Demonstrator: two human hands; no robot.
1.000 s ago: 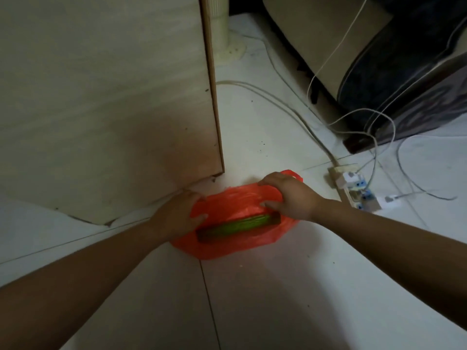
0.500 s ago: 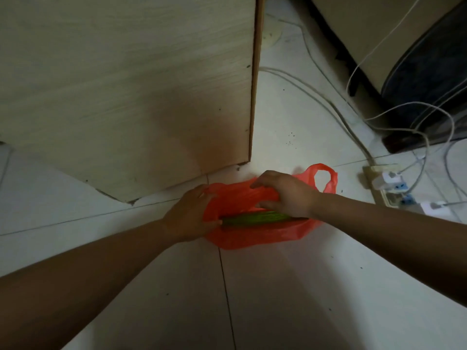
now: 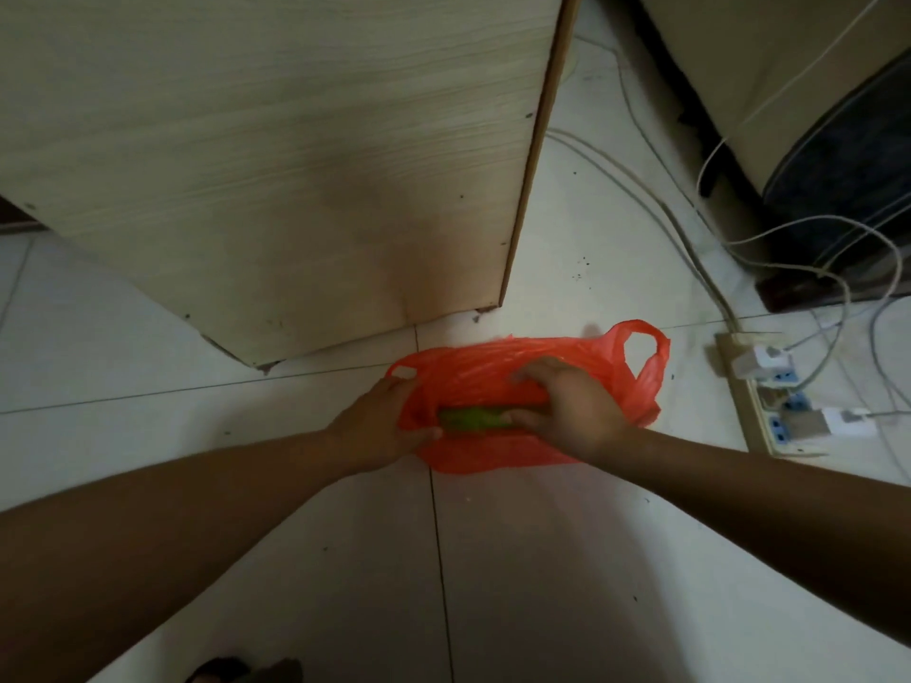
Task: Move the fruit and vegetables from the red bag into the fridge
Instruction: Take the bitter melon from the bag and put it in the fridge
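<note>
White tiled floor [image 3: 542, 559], pretty dim lighting, person's reaching down with both arms. Left hand [image 3: 379, 426] has its fingers curled into the left edge of the red bag [image 3: 493, 372], gripping the plastic by one handle loop. Right hand [image 3: 572, 411] is clamped on the right end of a long green vegetable [image 3: 473, 419], thumb at its tip and fingers draped over the bag's top layer. The veg lies across the bag's mouth between the two hands, with the bag flat on the floor. Just past the hands stands a light wood-grain cabinet [image 3: 296, 165]. Off to the right of the right hand sits a power strip [image 3: 759, 411] with a tangle of white cables [image 3: 690, 229].
</note>
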